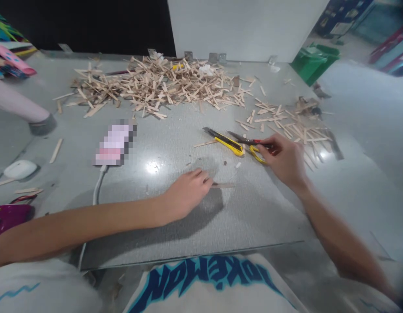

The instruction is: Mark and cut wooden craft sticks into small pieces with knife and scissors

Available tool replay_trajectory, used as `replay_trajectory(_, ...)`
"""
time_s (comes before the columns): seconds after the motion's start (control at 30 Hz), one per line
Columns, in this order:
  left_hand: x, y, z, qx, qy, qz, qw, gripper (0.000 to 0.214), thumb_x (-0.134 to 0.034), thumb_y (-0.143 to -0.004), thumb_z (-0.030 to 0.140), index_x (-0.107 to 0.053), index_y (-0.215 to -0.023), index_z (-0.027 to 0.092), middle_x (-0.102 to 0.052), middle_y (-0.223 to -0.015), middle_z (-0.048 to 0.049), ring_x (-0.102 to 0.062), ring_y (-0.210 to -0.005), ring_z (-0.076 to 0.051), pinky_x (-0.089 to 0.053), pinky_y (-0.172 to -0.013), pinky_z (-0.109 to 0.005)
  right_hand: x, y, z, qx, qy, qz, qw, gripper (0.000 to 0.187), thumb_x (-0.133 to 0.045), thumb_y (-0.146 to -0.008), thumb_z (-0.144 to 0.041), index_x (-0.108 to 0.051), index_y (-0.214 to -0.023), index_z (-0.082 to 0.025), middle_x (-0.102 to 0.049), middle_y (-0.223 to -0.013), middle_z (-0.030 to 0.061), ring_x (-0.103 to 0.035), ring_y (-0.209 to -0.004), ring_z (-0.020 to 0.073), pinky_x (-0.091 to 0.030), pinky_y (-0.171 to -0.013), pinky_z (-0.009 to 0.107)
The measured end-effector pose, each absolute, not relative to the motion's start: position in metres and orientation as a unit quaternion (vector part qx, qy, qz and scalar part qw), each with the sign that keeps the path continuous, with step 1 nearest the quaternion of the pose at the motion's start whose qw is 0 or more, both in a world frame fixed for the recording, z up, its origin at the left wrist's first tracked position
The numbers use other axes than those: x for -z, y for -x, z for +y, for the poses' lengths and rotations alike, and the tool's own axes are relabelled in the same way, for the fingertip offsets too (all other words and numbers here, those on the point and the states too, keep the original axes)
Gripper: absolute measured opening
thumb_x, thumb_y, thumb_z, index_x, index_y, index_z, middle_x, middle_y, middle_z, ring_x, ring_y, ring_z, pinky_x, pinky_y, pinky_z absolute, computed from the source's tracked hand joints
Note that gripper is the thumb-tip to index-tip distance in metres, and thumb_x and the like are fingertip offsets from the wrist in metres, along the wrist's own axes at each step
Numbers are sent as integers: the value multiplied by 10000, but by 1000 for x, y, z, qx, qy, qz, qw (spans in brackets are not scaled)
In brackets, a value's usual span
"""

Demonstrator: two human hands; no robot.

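My left hand (190,191) is closed in a pinch low over the table, and a thin wooden stick (225,185) pokes out to the right of its fingertips. To the right, my right hand (284,161) has its fingers round the handles of a pair of scissors (257,155). Their dark blades point left, and a yellow loop shows below the fingers. Beside the blades lies a yellow box cutter (225,142), its blade end toward the far left. Another thin stick (204,144) rests by the cutter.
A heap of wooden sticks (162,87) spreads along the back, with more loose sticks (286,121) at right. A blurred-out phone (113,143) with a white cable (99,184) lies left. A white case (21,169) and a purple tool (12,219) sit far left; a green bin (314,63) stands beyond.
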State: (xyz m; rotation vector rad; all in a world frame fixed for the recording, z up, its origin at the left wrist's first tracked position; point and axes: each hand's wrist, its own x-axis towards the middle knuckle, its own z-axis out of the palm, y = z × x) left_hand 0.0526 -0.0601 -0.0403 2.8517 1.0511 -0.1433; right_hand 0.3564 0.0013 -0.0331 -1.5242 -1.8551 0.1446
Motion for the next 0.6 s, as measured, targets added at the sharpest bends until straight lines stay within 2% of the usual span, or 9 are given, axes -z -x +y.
replay_trajectory(0.13,35,-58,-61,111,-927,358,27,335,-621,-843,-59,-689,-1130,101,-733,-1056,-146,-713,-986,-298,-558,-695,-345,34,-358,2,-52,591,-722,356,106,-744,-955,-372,-759,-914,-275,-798,-822,40,-713,-665,232,-548,-668,391)
replay_trajectory(0.27,33,-50,-44,119,-897,426,20,285,-568,-863,-61,-724,-1054,84,-747,-991,-172,-740,-946,-323,-535,-673,-354,34,-360,4,-47,592,-720,359,103,-741,-954,-359,-767,-914,-267,-788,-810,40,-710,-670,234,-542,-663,389)
replay_trajectory(0.43,28,-20,-10,130,-847,515,22,241,-510,-1001,130,-739,-927,123,-731,-859,-154,-730,-774,-304,-488,-633,-352,33,-359,4,-54,593,-718,361,79,-756,-939,-330,-768,-899,-263,-762,-758,32,-699,-655,234,-526,-657,388)
replay_trajectory(0.6,24,2,10,134,-817,560,24,215,-555,-966,186,-759,-1012,130,-731,-881,-167,-731,-873,-329,-510,-719,-363,33,-359,4,-55,593,-718,361,79,-766,-937,-334,-764,-895,-267,-761,-762,31,-698,-658,234,-528,-671,392)
